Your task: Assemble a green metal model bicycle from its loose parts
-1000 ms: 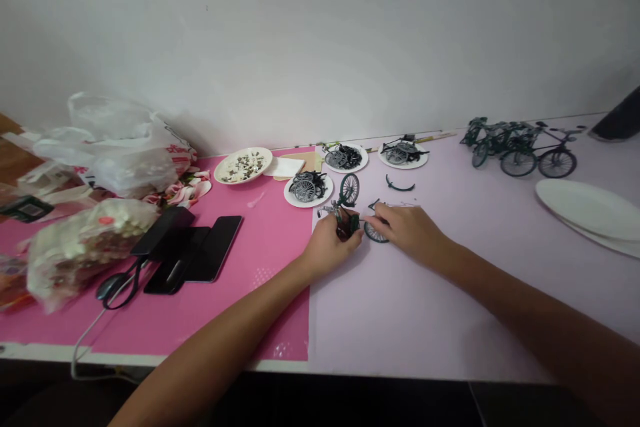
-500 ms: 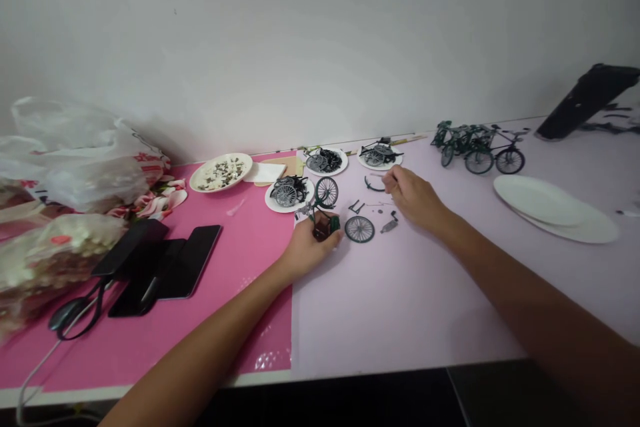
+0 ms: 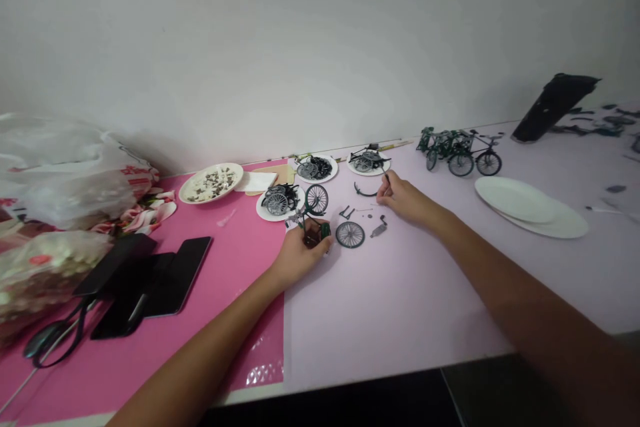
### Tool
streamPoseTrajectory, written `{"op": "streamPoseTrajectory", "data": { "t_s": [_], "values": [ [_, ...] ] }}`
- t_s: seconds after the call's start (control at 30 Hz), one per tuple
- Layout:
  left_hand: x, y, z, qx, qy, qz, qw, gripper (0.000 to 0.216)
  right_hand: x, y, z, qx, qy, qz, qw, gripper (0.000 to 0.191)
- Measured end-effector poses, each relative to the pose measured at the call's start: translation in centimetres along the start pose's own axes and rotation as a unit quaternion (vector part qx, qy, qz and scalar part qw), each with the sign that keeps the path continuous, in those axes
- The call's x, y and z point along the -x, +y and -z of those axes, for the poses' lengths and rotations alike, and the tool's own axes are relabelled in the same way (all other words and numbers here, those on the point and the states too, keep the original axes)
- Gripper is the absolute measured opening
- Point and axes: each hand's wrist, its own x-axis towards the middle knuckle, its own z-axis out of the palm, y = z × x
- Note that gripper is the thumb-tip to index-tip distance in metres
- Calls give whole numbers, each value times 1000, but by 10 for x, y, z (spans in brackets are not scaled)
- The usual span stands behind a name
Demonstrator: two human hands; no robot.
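My left hand (image 3: pixel 299 248) is closed around a partly assembled model bicycle (image 3: pixel 316 230); its spoked front wheel (image 3: pixel 317 200) points up and away. Between the fingertips of my right hand (image 3: pixel 400 197) a thin dark piece sticks up, too small to identify. On the table between the hands lie a loose spoked wheel (image 3: pixel 350 235), a curved dark mudguard-like strip (image 3: pixel 366 191), a small forked part (image 3: pixel 346 213) and a grey part with a bent end (image 3: pixel 380 228).
Small plates of dark bicycle parts (image 3: pixel 281 200) (image 3: pixel 316 168) (image 3: pixel 369 161) stand beyond. A bowl of small pieces (image 3: pixel 211 183) sits left. Finished model bicycles (image 3: pixel 460 152), white plates (image 3: pixel 530 207) and a black stand-like object (image 3: pixel 555 107) are right. Phones (image 3: pixel 180 277) and plastic bags (image 3: pixel 65 173) lie left.
The whole view has shifted slightly. My right hand has turned its fingertips upward, with the thin dark piece now showing above them. My left hand still holds the model bicycle.
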Motion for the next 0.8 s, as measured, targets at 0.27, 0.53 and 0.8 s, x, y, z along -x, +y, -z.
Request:
{"op": "streamPoseTrajectory", "data": {
  "t_s": [0.27,0.53,0.8],
  "values": [
    [0,-1,0,3,1,-1,1000,36,-4,8,2,-10,31,-9,999,27],
    [0,0,1,2,-6,-4,1000,34,2,-5,-10,18,42,-20,999,30],
    [0,1,0,-10,3,-9,1000,33,24,-47,-26,55,-100,57,992,60]
  ]
}}
